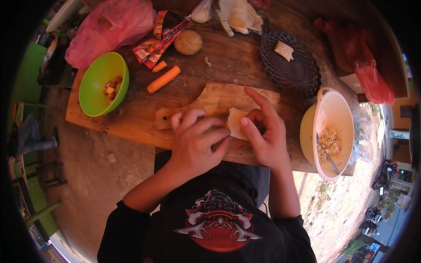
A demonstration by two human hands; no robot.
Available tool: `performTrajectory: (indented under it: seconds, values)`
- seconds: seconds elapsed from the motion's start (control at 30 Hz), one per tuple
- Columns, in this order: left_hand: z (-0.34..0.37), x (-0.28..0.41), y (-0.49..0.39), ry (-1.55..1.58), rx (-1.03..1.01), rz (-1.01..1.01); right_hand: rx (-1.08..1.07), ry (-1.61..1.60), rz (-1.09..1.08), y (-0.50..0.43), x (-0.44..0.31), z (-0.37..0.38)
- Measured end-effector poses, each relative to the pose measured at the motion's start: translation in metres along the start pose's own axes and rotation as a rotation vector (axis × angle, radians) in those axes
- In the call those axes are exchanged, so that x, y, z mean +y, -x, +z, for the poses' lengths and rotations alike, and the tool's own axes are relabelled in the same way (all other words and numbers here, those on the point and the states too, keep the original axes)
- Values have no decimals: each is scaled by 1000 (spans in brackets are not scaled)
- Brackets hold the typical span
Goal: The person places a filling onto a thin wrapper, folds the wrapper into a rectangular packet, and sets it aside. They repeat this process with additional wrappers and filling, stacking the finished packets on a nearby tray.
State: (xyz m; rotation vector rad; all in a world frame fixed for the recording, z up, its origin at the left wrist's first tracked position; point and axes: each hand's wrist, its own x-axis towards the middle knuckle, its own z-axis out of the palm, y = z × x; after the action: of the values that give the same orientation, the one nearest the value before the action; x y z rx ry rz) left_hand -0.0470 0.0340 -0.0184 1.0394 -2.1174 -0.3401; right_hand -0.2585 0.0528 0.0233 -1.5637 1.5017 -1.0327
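Over a wooden cutting board [243,95], my right hand [268,138] pinches a small pale sheet of wrapper dough [236,120] between thumb and fingers, its index finger raised. My left hand [199,144] is at the sheet's left edge with fingers bent and fingertips close together; whether they grip the edge is hidden. To the right, a cream plastic bowl [309,134] holds a crumbly filling [330,141] and a metal spoon [329,156]. A folded, wrapped piece [284,51] lies on a black woven-pattern plastic tray [297,74].
On the wooden table [131,128] are a green bowl [87,88] with small reddish pieces, carrots [163,79], a potato [188,42], red sachets [154,49] and a pink plastic bag [111,29]. A knife [224,23] lies beside stacked wrapper sheets [241,14] at the back.
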Motion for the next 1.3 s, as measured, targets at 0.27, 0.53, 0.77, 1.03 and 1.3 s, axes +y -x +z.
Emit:
performTrajectory:
  seconds: [0.27,0.53,0.77,1.03,1.3]
  values:
    - [-9,3,-5,68,-5,-107,-7,-75,37,4,6,2]
    - [6,5,-13,85,25,-219,134,-90,66,10,12,7]
    - [8,3,-10,81,55,-223,93,563,-173,1,7,-11]
    - [3,0,-10,93,-9,-203,-40,557,-86,-6,-4,-16]
    - [-15,-1,-4,363,-2,-134,-169,269,174,-3,-16,-21]
